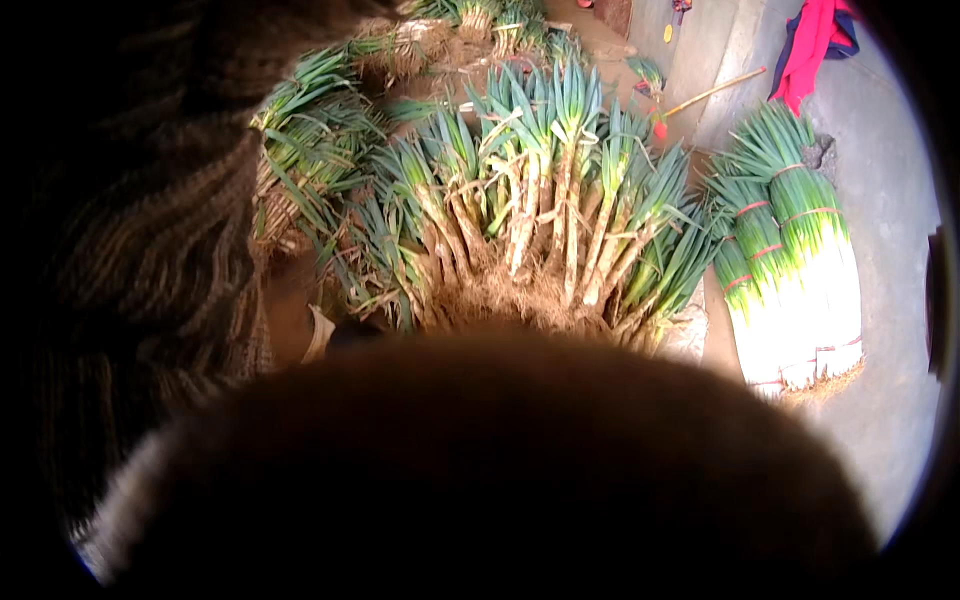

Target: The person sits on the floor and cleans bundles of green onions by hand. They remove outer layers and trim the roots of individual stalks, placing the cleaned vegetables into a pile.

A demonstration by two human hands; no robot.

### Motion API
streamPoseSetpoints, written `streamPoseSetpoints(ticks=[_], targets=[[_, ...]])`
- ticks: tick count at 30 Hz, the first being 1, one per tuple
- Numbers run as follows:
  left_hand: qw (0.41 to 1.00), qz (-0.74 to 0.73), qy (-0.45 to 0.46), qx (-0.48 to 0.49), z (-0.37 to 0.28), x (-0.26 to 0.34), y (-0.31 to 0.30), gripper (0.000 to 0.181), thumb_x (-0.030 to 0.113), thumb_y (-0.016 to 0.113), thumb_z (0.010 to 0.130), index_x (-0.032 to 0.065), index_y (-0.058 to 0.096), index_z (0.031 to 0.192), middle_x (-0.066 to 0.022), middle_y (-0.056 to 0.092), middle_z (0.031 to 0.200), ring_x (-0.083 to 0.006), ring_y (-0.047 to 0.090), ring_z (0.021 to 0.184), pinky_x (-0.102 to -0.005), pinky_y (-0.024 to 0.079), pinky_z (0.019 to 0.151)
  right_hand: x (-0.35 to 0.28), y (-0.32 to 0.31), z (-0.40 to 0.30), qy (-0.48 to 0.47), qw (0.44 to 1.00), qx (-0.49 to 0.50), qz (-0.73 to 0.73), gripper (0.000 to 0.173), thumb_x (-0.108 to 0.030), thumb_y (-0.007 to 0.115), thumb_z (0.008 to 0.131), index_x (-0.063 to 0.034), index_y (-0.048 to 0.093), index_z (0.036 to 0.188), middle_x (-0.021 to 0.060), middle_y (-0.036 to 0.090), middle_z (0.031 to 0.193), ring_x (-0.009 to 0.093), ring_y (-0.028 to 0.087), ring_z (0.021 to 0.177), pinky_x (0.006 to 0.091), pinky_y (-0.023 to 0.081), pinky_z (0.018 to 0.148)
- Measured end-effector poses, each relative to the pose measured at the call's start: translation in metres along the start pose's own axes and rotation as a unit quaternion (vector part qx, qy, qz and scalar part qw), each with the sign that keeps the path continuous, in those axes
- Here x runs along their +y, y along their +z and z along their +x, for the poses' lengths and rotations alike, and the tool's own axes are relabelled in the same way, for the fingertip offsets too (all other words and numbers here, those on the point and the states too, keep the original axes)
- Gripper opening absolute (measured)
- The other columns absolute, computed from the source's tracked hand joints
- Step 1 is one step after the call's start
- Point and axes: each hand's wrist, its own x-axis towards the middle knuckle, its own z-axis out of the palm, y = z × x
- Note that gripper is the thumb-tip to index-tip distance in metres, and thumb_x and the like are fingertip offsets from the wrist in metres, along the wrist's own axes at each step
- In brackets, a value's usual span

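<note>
Neither of my hands is in view; a dark, blurred shape covers the lower part of the head view. Before me lies a fan of untied leeks or large green onions (562,172), with blue-green leaves outward and soil-brown stalks towards me. Their shaggy roots (517,296) meet in the middle, partly hidden by the dark shape. To the right, cleaned bundles with bright white stalks (817,292) lie side by side, bound with red ties (810,215). Strong light washes out their lower stalks.
More unwashed bundles (307,150) are heaped at the left, and others (476,19) at the back. A thin stick (712,91) lies at the upper right, near a pink and dark blue cloth (806,56). Dark, stringy strands (172,202) block the left side.
</note>
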Motion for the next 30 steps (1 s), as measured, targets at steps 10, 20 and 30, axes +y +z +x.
streamPoseSetpoints(ticks=[10, 20, 30], targets=[[0.932, 0.023, -0.235, 0.276, -0.062, -0.026, -0.020, 0.043, 0.011, 0.063, 0.084, -0.0014, 0.050, 0.123, -0.0152, 0.056, 0.119, -0.0217, 0.057, 0.103, -0.0323, 0.044, 0.092, 0.080, 0.041, 0.149, 0.167, 0.981, -0.066, -0.070, 0.037, -0.033, 0.050, 0.088, -0.0024, 0.060, 0.107, 0.0182, 0.063, 0.104, 0.032, 0.061, 0.093, 0.0371, 0.047, 0.079], [0.846, -0.132, -0.514, -0.049, -0.262, -0.129, 0.168, 0.021, 0.015, 0.056, 0.089, 0.0060, 0.060, 0.107, -0.0064, 0.064, 0.095, -0.0158, 0.060, 0.084, -0.0284, 0.049, 0.072, 0.013, 0.126, 0.197, 0.127, 0.825, -0.345, -0.429, 0.085, -0.057, 0.063, 0.073, -0.0102, 0.033, 0.137, 0.0208, 0.045, 0.130, 0.030, 0.043, 0.122, 0.0468, 0.032, 0.102], [0.771, -0.348, -0.487, -0.219, -0.306, -0.130, 0.240, 0.022, 0.027, 0.057, 0.086, 0.0084, 0.060, 0.097, -0.0123, 0.062, 0.088, -0.0301, 0.059, 0.080, -0.0393, 0.045, 0.070, 0.009, 0.145, 0.168, 0.043, 0.959, 0.007, -0.279, 0.045, -0.042, 0.047, 0.090, -0.0031, 0.056, 0.111, 0.0189, 0.059, 0.107, 0.033, 0.057, 0.100, 0.0399, 0.045, 0.084]])
